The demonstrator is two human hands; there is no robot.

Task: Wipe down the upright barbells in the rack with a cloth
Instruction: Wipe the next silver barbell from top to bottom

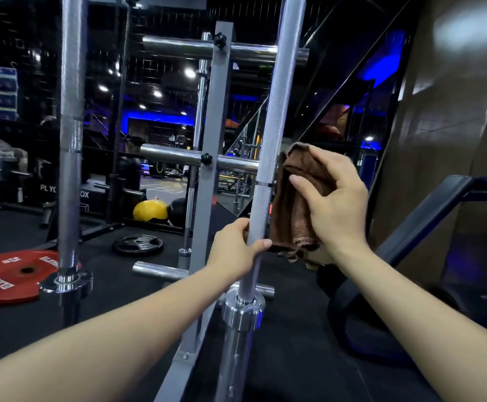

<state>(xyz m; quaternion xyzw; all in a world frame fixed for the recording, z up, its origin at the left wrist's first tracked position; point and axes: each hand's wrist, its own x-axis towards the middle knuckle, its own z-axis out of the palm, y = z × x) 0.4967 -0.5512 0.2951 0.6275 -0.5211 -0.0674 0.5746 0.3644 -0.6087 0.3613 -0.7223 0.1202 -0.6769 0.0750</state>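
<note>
Gripping barbell point(268, 158), fingers point(261, 245) curled

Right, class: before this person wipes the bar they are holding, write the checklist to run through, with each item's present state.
1. Left hand steadies the near barbell, grip around the shaft: ok.
2. Brown cloth held in the right hand: ok.
3. Cloth wrapped around the shaft: not ok, it is beside the bar.
4. Bar seated at its base: cannot tell, the base is out of view.
5. Shaft above the cloth free of obstruction: ok.
6. Second barbell upright at the left, untouched: ok.
</note>
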